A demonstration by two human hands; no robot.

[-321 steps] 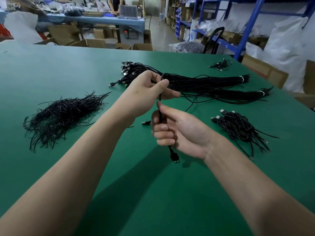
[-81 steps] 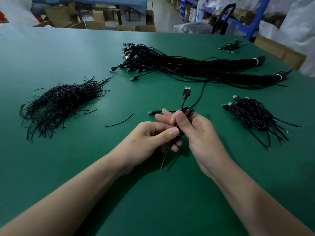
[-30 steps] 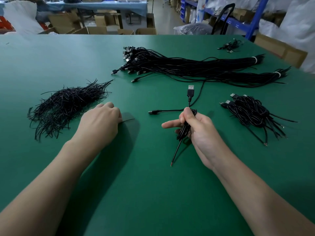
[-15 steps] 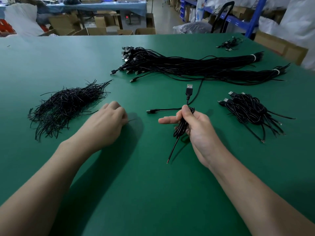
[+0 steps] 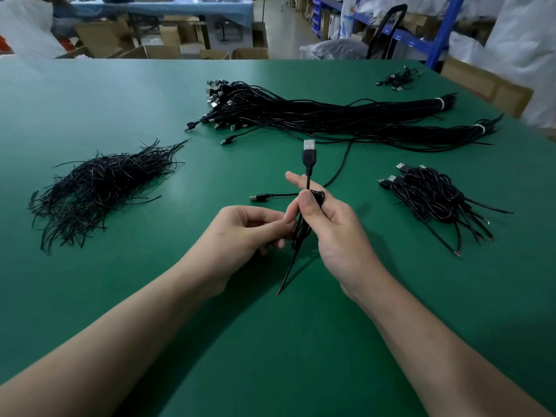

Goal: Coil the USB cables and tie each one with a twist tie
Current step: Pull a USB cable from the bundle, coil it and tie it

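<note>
My right hand [image 5: 334, 233] grips a coiled black USB cable [image 5: 301, 233] above the green table [image 5: 270, 341]. Its USB plug [image 5: 309, 152] sticks straight up and a bare wire tail [image 5: 284, 278] hangs down. My left hand [image 5: 240, 233] is just left of the coil, thumb and fingertips pinched together against it. The twist tie it picked up is hidden between the fingers. The pile of black twist ties [image 5: 99, 182] lies to the left.
A long bundle of uncoiled cables [image 5: 331, 118] stretches across the far table. Several tied coils [image 5: 430, 197] lie at the right. One loose cable's small plug [image 5: 258, 197] rests behind my hands. A small cable heap [image 5: 397, 79] sits far right. Boxes and shelves stand beyond the table.
My left hand left the spot beside the tie pile, where a single tie lay, and came right to the coil. My right hand kept holding the coil.
</note>
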